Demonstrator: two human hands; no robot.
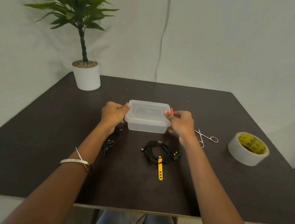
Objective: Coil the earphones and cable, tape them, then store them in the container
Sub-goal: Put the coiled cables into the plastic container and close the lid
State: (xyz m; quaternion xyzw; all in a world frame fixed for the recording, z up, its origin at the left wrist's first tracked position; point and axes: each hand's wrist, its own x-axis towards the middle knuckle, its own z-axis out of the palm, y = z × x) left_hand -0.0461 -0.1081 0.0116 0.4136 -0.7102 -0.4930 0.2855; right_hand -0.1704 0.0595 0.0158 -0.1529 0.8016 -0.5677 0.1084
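Both hands clamp the lidded clear container (pixel 147 118): left hand (pixel 113 113) on its left end, right hand (pixel 181 124) on its right. Coiled black cable (pixel 159 151) lies just below the right hand.

I saw bare forearms, two silver bangles (pixel 78 161) on my left wrist, a ring (pixel 171 116) on my right hand (pixel 181 125), blue jeans (pixel 114 221).

One head view looks forward and down, close over the table (pixel 208 179).

Left hand (pixel 113 113) and right hand (pixel 181 123) clasping (arms outstretched)
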